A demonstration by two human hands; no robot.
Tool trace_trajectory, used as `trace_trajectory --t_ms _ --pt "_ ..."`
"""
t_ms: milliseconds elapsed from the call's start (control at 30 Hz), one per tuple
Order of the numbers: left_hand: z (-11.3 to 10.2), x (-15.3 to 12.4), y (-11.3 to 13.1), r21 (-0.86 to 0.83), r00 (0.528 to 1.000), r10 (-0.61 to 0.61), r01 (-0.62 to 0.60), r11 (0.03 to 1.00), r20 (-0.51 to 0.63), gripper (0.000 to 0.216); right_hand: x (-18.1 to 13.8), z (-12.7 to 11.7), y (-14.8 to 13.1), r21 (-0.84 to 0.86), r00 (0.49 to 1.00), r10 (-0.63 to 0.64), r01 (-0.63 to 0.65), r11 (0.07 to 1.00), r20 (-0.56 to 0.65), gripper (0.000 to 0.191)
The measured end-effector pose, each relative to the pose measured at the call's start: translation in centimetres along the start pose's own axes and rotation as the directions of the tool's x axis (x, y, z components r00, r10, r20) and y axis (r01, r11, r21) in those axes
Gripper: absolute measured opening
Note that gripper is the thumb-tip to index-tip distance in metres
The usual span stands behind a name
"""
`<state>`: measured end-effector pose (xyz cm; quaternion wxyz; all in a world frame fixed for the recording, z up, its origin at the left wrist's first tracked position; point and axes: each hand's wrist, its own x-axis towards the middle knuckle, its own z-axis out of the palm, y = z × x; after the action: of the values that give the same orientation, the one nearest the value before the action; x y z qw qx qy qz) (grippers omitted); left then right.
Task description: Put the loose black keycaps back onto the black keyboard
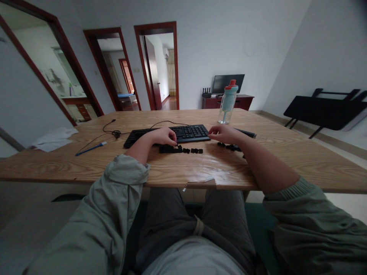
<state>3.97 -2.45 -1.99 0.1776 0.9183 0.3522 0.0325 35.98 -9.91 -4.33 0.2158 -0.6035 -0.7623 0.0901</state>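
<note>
A black keyboard (193, 132) lies across the wooden table, its left half partly covered by my left arm and hand. Just in front of it, small black keycaps (170, 149) sit packed in a block, with several loose keycaps (196, 151) in a row to the right. My left hand (164, 135) has thumb and fingers pinched at the block's back edge, on what looks like a keycap. By the keyboard's right end is my right hand (223, 133), fingers loosely bent and apart, nothing visible in them. More dark keycaps (229, 146) lie under that wrist, partly hidden.
A clear bottle with a red lid (228, 102) stands behind my right hand. A dark, long object (247, 133) lies beside that wrist. Leftward are a coiled cable (115, 133), a blue brush (91, 148) and white paper (54, 138). The table's front edge (200, 184) has tape on it.
</note>
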Motion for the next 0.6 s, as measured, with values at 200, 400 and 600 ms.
trace_trajectory --t_ms 200,400,600 --pt "-0.1 -0.3 0.7 0.014 0.999 -0.041 0.04 0.999 0.035 0.026 -0.1 -0.1 -0.3 -0.01 1.0 0.016 -0.016 1.0 0.011 0.016" --pt "0.1 0.0 0.0 -0.03 1.0 -0.007 0.008 1.0 0.029 0.021 -0.3 -0.2 -0.6 -0.017 0.999 0.035 -0.035 0.999 0.025 0.017" --pt "0.3 0.3 -0.5 -0.041 0.999 0.005 -0.003 0.999 0.051 0.021 -0.3 -0.2 -0.7 -0.029 0.999 0.042 -0.041 0.999 0.027 0.02"
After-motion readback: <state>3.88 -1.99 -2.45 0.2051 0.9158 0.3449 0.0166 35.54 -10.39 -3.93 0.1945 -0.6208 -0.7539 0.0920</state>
